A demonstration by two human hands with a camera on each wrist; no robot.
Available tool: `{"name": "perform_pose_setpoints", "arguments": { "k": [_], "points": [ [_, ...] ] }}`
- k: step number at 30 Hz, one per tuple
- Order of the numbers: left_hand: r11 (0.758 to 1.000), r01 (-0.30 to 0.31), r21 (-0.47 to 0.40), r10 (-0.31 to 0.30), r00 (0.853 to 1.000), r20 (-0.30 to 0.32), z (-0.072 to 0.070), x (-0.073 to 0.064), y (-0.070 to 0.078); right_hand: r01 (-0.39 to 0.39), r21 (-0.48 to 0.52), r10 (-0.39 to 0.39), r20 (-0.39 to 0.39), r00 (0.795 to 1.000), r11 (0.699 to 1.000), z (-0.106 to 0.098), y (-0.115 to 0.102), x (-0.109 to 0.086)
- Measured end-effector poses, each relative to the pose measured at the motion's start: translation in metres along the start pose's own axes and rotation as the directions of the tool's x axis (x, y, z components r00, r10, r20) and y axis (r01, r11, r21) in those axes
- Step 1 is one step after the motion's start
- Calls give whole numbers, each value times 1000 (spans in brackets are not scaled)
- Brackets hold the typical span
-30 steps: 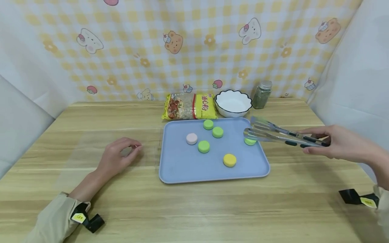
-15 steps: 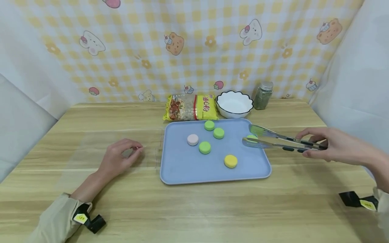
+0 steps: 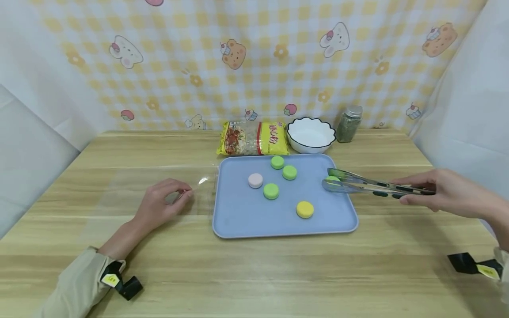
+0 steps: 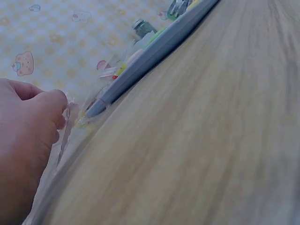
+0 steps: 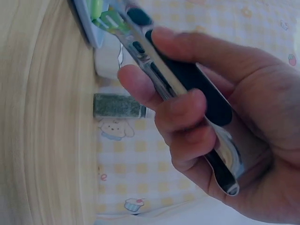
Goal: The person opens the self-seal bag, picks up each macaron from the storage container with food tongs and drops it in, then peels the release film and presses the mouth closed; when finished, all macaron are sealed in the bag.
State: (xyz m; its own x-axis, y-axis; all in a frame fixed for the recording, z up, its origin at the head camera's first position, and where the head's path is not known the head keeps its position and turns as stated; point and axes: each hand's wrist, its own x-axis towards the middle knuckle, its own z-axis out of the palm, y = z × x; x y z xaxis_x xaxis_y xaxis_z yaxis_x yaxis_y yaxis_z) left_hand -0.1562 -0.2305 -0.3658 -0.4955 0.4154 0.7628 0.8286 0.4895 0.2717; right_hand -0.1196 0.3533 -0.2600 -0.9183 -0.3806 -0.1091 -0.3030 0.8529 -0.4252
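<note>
- Steel tongs [image 3: 371,187] with black grip pads sit in the right hand [image 3: 445,194], fingers and thumb curled round the handles; the two tips reach over the right edge of the blue tray [image 3: 254,227] and close in on a green macaron [image 3: 332,179] lying near that rim.
- Judging from the head view, the tips bracket the macaron from both sides; whether they already press it cannot be told.
- A good grip here would likely call for a gentle squeeze on the shell's flat sides, tongs kept level, since such a cake could crack or slip.
- Left hand [image 3: 159,205] rests on the counter [image 3: 254,274], fingertips pinching the edge of a clear plastic bag [image 3: 159,185] that lies flat just left of the tray.
- Elsewhere on the tray: three more green macarons, a pink macaron [image 3: 255,180] and a yellow macaron [image 3: 305,209], all apart from the tongs.
- Writing: the yellow noodle packet [image 3: 253,138] behind the tray carries Chinese characters on a red band, too small to read surely; small yellow tags on the wrist straps are illegible.
</note>
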Motion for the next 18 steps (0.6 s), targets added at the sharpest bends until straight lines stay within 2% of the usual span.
{"name": "perform_pose_setpoints", "arguments": {
  "k": [8, 18],
  "points": [
    [1000, -3, 23, 3, 1000, -27, 2, 2, 0, 4, -135, -11, -48, 999, 991, -3, -7, -5],
    [999, 4, 34, -1, 998, -69, 1, 1, -2, 151, -124, -166, -122, 979, 981, -2, -38, 4]
  ]
}}
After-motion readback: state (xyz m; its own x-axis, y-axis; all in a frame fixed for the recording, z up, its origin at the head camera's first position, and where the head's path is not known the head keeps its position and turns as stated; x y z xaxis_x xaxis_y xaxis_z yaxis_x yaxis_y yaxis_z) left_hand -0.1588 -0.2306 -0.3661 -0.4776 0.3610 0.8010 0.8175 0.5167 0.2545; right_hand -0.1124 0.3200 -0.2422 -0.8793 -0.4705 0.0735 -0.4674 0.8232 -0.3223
